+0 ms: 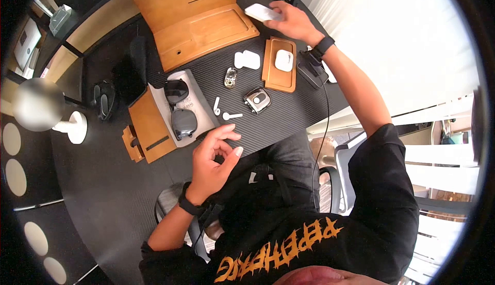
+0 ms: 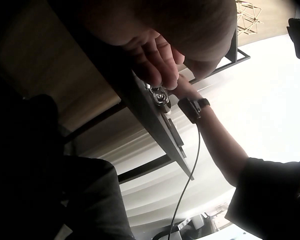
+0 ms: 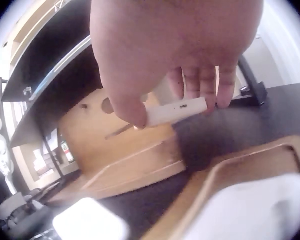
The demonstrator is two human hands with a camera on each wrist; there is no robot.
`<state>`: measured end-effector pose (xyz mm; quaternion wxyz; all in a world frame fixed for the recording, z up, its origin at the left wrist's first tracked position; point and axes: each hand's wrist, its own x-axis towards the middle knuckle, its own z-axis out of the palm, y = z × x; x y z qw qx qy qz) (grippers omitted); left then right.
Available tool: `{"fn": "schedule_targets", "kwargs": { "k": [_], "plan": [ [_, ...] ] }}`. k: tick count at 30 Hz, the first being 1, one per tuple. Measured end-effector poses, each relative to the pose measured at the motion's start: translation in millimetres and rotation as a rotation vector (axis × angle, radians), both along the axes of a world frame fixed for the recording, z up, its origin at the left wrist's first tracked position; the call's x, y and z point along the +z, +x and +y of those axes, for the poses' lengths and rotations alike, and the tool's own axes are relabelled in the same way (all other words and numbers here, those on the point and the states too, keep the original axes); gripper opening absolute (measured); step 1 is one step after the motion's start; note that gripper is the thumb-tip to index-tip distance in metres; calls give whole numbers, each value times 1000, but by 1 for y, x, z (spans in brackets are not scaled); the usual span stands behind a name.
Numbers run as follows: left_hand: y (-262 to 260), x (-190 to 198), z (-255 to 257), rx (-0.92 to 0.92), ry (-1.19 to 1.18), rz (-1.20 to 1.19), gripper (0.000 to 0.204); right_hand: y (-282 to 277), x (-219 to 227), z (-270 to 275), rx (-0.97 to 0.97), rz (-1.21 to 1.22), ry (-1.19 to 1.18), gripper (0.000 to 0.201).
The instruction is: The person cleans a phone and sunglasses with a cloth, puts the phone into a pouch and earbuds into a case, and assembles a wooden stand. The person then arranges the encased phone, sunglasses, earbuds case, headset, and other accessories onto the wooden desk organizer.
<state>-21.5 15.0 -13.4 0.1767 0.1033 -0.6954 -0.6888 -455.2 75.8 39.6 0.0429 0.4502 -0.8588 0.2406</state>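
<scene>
My right hand pinches a flat white device above the desk's back right. In the right wrist view, the thumb and fingers of that hand hold the device by opposite sides, a small port facing the camera. My left hand hangs at the desk's front edge, fingers loosely bent, holding nothing. Closest to it are two white earbuds and sunglasses on an unfolded case. In the left wrist view, the left fingers partly cover a small metallic object.
A large wooden organizer stands at the back. Right of centre, a small wooden tray bears a white case. White pieces, a silver gadget and a black device with a cable lie around it. A white lamp stands left.
</scene>
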Motion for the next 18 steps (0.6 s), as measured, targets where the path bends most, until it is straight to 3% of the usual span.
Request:
{"fn": "schedule_targets", "kwargs": {
  "k": [6,18],
  "plan": [
    [1,3,-1,-1,-6,-8,52,-38,-21,34,0,-20,45,71],
    [-1,0,0,39,-4,23,49,-25,-17,44,55,-77,97,68]
  ]
}}
